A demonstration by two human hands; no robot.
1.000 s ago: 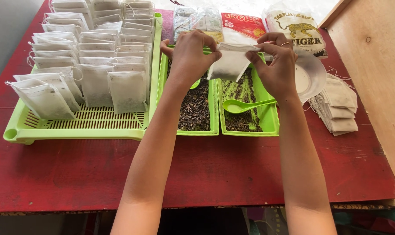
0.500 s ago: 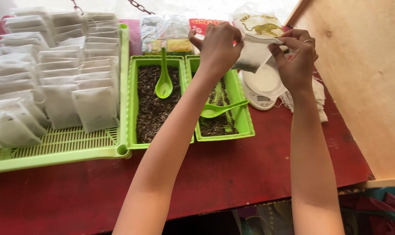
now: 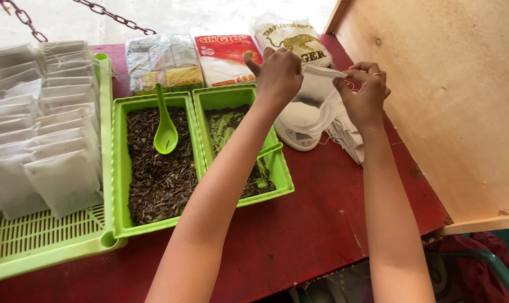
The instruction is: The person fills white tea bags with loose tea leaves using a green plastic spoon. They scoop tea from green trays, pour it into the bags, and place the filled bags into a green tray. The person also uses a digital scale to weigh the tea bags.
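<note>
My left hand (image 3: pixel 278 74) and my right hand (image 3: pixel 365 90) each pinch one end of a small white filter bag (image 3: pixel 317 85), held in the air over a white kitchen scale (image 3: pixel 297 130). A stack of empty white bags (image 3: pixel 347 136) lies on the red table just right of the scale. Below my left forearm sits a green tray (image 3: pixel 279 167) with dark dried leaves and a partly hidden green spoon. To its left, a second green tray (image 3: pixel 119 168) holds more dried leaves and a green spoon (image 3: pixel 165 132).
A large green slotted tray (image 3: pixel 47 247) at the left holds rows of filled white bags (image 3: pixel 47 140). Plastic packets (image 3: pixel 227 57) lie at the table's back edge. A wooden board (image 3: pixel 450 106) leans along the right side. The red table (image 3: pixel 316 224) ends near me.
My view has shifted to the right. Both hands have carried the bag rightward, from above the leaf trays to above the scale.
</note>
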